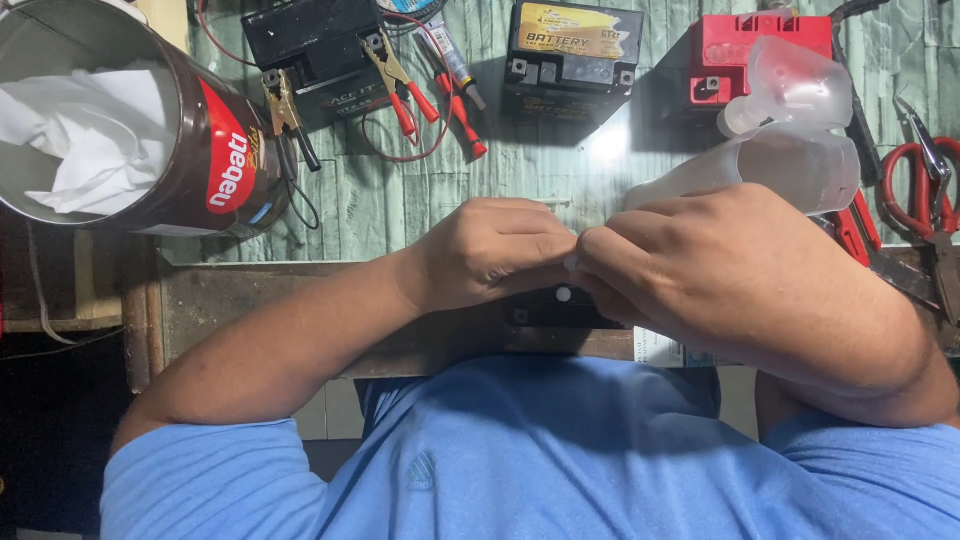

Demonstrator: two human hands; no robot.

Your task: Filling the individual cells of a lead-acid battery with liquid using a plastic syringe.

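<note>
My left hand (490, 250) and my right hand (720, 270) meet fingertip to fingertip at the front edge of the bench. Both are curled shut and pinch a small white piece (571, 263) between them. Just under the hands sits a small black battery (548, 310) with a white cap showing on top; most of it is hidden by my fingers. A clear plastic squeeze bottle (790, 140) lies on its side right behind my right hand.
A brown round tin (215, 150) holding white cloth stands at the left. At the back are a black battery (310, 40) with clamps, a black battery with a yellow label (572, 55) and a red battery (745, 50). Red-handled screwdrivers (455, 100) lie mid-bench, red scissors (925, 190) at the right.
</note>
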